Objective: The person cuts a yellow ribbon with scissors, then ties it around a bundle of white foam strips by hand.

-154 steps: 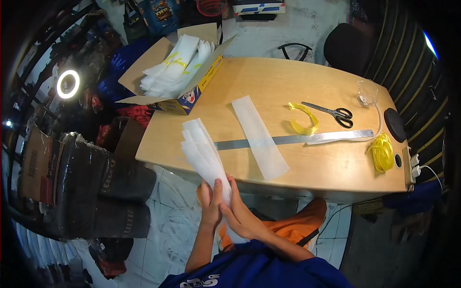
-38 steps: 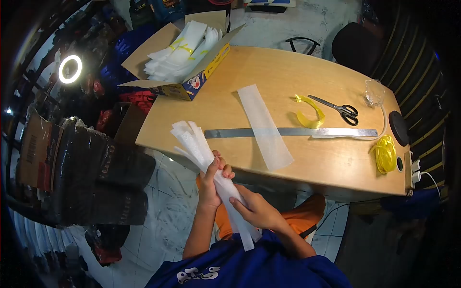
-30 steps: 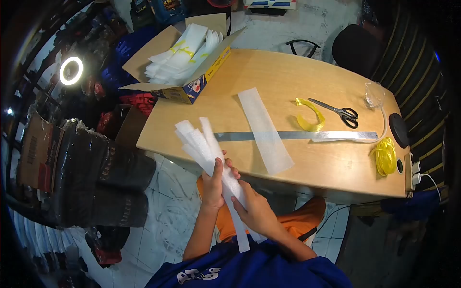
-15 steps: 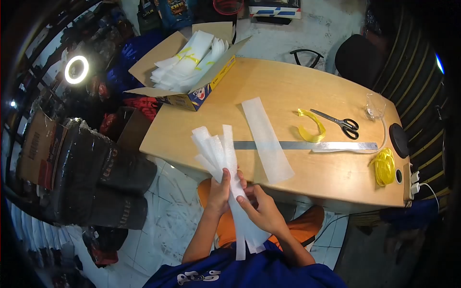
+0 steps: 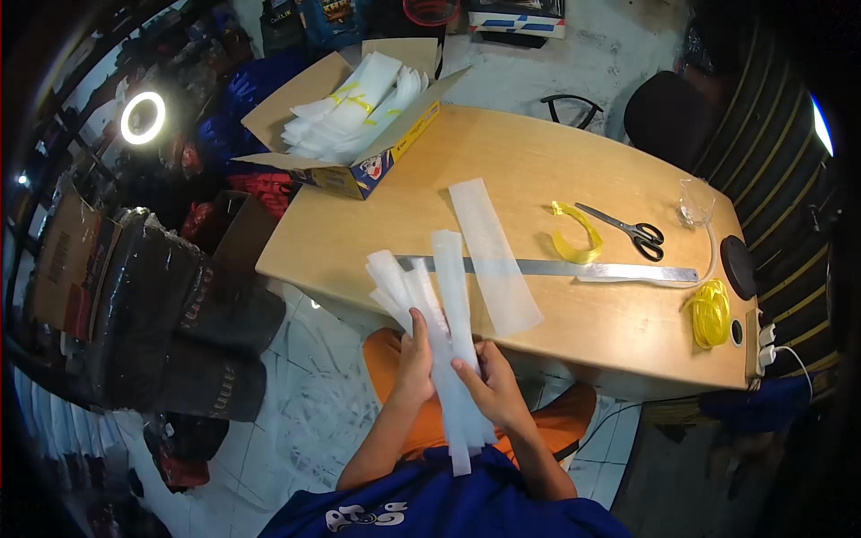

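Observation:
Between my two hands, over my lap at the table's front edge, is a fanned bunch of white foam strips (image 5: 441, 345). My left hand (image 5: 416, 363) grips the bunch from the left, thumb pointing up along it. My right hand (image 5: 489, 381) holds the right side, its thumb lying across one strip that stands apart from the others at the top. Beyond them, a single wide foam strip (image 5: 495, 255) lies flat on the table across a steel ruler (image 5: 543, 267). The fingers behind the bunch are partly hidden.
On the wooden table (image 5: 359, 242) lie black-handled scissors (image 5: 641, 238), a curl of yellow ribbon (image 5: 578, 242) and a yellow ribbon bundle (image 5: 710, 314). An open cardboard box (image 5: 395, 148) at the back left holds tied foam bundles. A ring light (image 5: 143, 118) glows at left.
One strip at the right of the bunch has separated from the rest at its upper end. My right hand has shifted slightly, and the whole view has moved a little.

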A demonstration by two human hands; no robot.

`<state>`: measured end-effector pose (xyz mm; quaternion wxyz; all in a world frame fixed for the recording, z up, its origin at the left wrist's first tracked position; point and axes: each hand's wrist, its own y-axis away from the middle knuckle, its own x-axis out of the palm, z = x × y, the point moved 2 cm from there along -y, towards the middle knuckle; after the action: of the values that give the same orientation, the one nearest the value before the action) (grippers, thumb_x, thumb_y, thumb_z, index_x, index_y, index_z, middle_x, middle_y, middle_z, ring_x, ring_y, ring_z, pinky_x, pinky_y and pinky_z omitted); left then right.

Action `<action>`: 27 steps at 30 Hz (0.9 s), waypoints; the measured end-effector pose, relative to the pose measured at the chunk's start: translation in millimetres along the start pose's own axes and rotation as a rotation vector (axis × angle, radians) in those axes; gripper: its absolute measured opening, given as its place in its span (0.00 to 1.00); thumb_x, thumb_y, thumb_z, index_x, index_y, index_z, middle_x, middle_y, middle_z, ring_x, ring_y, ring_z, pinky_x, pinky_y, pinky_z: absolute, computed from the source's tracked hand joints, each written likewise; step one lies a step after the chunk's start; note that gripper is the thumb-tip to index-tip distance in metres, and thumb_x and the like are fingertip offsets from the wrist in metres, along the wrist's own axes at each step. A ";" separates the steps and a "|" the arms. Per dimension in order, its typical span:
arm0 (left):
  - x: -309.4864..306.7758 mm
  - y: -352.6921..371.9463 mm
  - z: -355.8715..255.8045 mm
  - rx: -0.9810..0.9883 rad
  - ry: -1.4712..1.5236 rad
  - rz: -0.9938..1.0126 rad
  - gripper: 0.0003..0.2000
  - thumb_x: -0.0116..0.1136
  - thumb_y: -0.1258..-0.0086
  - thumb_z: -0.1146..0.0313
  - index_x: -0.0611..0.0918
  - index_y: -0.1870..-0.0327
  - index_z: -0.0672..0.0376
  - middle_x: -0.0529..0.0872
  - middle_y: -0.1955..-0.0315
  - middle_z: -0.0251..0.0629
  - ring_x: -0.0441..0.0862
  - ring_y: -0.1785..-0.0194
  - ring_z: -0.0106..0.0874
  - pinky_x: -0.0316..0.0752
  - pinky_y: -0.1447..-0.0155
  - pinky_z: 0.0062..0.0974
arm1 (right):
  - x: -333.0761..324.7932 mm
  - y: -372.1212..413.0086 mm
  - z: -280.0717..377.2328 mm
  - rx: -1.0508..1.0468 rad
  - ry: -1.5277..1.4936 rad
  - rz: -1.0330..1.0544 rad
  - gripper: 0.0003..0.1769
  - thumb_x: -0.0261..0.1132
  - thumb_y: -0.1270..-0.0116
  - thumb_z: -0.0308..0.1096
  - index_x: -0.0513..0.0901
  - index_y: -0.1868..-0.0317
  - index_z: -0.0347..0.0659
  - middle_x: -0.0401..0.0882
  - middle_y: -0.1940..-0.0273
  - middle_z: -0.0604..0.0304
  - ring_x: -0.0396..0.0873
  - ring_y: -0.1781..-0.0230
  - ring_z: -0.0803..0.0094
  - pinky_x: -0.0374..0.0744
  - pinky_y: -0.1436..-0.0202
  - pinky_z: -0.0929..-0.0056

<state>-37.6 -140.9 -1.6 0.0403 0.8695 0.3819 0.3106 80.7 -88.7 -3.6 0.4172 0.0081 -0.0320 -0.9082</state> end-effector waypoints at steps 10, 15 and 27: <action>-3.1 -5.0 8.7 -0.009 0.124 0.014 0.33 0.40 0.34 0.33 0.71 0.51 0.60 0.64 0.78 0.26 0.63 0.76 0.18 0.63 0.71 0.17 | -2.0 -0.8 -10.3 -0.008 -0.236 0.070 0.08 0.59 0.30 0.28 0.69 0.56 0.34 0.77 0.58 0.59 0.73 0.58 0.80 0.72 0.51 0.79; -0.2 2.7 -1.1 -0.089 0.410 0.260 0.35 0.35 0.33 0.31 0.68 0.48 0.59 0.62 0.78 0.26 0.61 0.75 0.20 0.61 0.71 0.17 | -1.3 2.4 0.5 -0.052 -0.310 0.038 0.10 0.57 0.29 0.29 0.69 0.53 0.33 0.76 0.59 0.59 0.74 0.59 0.78 0.73 0.52 0.78; 5.3 15.7 -18.5 -0.168 0.200 0.495 0.13 0.44 0.33 0.59 0.69 0.56 0.58 0.66 0.76 0.30 0.67 0.69 0.23 0.72 0.63 0.24 | -14.2 15.0 47.6 -0.012 -0.456 0.250 0.13 0.53 0.27 0.32 0.70 0.47 0.35 0.74 0.57 0.60 0.73 0.58 0.78 0.73 0.51 0.77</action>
<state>-35.4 -151.4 20.8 -0.0027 0.8949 0.1329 0.4259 99.3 -85.2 44.8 0.5083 -0.2034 -0.1205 -0.8281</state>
